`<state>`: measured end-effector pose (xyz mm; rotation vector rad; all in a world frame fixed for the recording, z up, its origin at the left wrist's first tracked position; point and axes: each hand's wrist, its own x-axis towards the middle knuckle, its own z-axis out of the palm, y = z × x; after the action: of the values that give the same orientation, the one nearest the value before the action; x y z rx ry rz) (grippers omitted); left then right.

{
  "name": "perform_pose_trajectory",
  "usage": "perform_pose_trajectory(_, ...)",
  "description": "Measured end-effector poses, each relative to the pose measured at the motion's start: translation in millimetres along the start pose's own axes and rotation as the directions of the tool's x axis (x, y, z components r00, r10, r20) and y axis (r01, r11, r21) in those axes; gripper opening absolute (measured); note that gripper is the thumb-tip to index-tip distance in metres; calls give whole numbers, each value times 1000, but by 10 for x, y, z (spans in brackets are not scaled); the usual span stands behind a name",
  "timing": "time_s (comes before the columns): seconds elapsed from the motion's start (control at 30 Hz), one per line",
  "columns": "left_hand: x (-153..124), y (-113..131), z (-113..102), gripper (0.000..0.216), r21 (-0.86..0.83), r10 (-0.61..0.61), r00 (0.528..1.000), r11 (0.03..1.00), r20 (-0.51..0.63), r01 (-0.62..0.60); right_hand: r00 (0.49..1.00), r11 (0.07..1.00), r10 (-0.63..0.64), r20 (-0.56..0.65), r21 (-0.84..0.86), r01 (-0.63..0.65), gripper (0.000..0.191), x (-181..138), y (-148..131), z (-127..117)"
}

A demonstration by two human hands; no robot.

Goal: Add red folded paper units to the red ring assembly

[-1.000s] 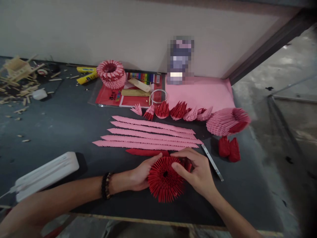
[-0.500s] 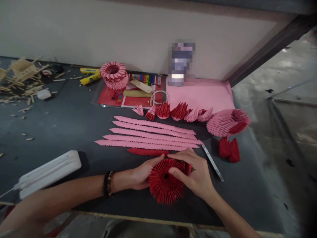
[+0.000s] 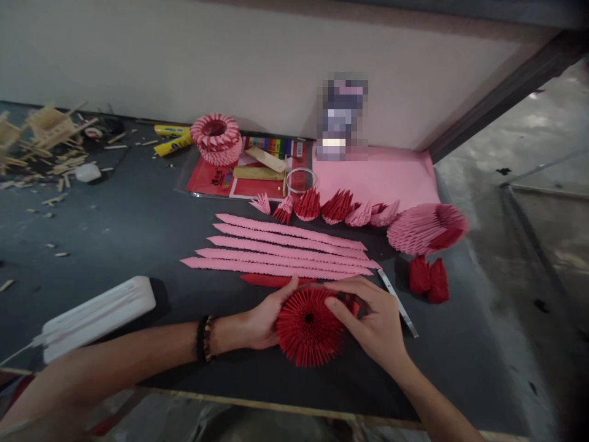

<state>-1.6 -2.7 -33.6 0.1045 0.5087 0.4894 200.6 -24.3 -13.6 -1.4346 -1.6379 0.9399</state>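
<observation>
Both my hands hold a round red folded-paper piece (image 3: 307, 328) with spiky edges, just above the dark table near its front edge. My left hand (image 3: 262, 319) cups its left side, thumb up over the rim. My right hand (image 3: 372, 319) grips its right side with a finger laid across the top near the centre hole. Just behind lie a red paper strip (image 3: 267, 281) and several long pink folded strips (image 3: 280, 248).
A metal ruler (image 3: 399, 304) lies right of my right hand. Further right sit two red paper pieces (image 3: 429, 279) and a pink-red paper cone (image 3: 426, 228). A white box (image 3: 99, 316) lies at the left. Pink paper (image 3: 377, 178), a red-pink ring (image 3: 216, 138) and wood scraps (image 3: 41, 147) are at the back.
The red round piece has turned slightly in my hands and my fingers have shifted on it. The view has drifted a little left.
</observation>
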Motion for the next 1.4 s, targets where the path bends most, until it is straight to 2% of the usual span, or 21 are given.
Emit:
perform_pose_trajectory(0.17,-26,36,55,53,-88,-50,996,995,-77,44,999,998,-25,-43,-51,23,22,-21,26,16)
perform_pose_trajectory(0.37,10,4,0,38,-115,-64,987,992,-147,48,997,993,48,-62,-105,-54,17,-49,3,110)
perform_pose_trajectory(0.47,8,8,-9,43,-116,-62,983,992,-174,42,997,994,30,-71,-104,-37,19,-33,14,87)
perform_pose_trajectory(0.6,-31,44,40,53,-112,-34,998,993,-57,28,995,999,22,-99,42,-18,34,73,108,-148)
perform_pose_trajectory(0.67,-49,60,80,53,-93,-4,1000,996,2,4,996,998,55,-75,-32,-58,35,151,162,-323)
perform_pose_trajectory(0.73,-56,72,113,49,-74,17,1000,997,25,-15,994,976,30,102,-219,-7,26,219,203,-482)
perform_pose_trajectory(0.83,-41,87,127,47,-93,38,999,995,25,-36,920,939,-4,392,-316,138,17,264,234,-612)
perform_pose_trajectory(0.9,-26,91,112,49,-108,48,999,993,17,-46,873,924,-32,486,-318,211,23,254,243,-614)
perform_pose_trajectory(0.97,-19,90,88,51,-118,61,998,991,21,-58,835,901,-55,548,-333,278,42,229,253,-567)
perform_pose_trajectory(1.03,-25,84,71,53,-129,74,997,989,37,-68,813,868,-53,580,-377,325,49,208,268,-502)
perform_pose_trajectory(1.13,-47,79,76,54,-140,65,995,989,70,-55,831,837,-55,554,-428,340,29,207,284,-440)
perform_pose_trajectory(1.23,-62,85,104,51,-127,69,994,990,90,-58,844,869,-84,530,-376,322,18,233,272,-450)
perform_pose_trajectory(1.4,-57,95,123,50,-121,84,995,990,62,-76,889,940,-66,454,-271,208,31,258,235,-516)
